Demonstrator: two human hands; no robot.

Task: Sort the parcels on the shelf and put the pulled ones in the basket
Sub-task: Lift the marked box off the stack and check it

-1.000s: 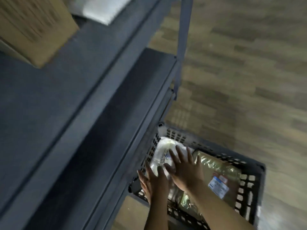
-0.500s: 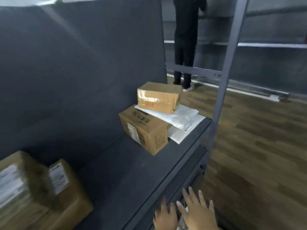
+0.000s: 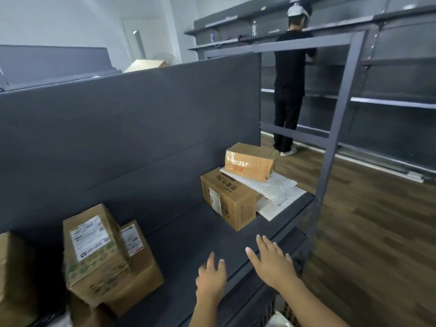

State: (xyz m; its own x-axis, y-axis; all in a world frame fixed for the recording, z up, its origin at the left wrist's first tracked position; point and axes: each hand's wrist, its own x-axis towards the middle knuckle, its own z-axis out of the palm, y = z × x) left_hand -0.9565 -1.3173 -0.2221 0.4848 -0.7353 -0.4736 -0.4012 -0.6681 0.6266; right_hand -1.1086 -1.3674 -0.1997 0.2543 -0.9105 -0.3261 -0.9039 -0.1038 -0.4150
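My left hand point(image 3: 210, 278) and my right hand point(image 3: 271, 263) hover open and empty over the front of the dark shelf point(image 3: 188, 244). Further back on the shelf stands a brown box point(image 3: 227, 201) with white mailer bags point(image 3: 273, 190) on top of it and a small taped box point(image 3: 250, 162) on those. At the left stand two labelled cardboard boxes point(image 3: 94, 253), one leaning on the other point(image 3: 139, 267). A corner of the basket point(image 3: 286, 312) shows at the bottom, below the shelf edge.
A grey back panel point(image 3: 129, 128) closes the shelf behind. A metal upright point(image 3: 335, 128) stands at the shelf's right end. A person in black point(image 3: 290, 79) stands at far shelving across the wooden floor point(image 3: 377, 232). Another box edge point(image 3: 11, 274) sits far left.
My view has swung up from the basket to the shelf. Both hands have left the white parcel in the basket and risen above the shelf's front edge, empty.
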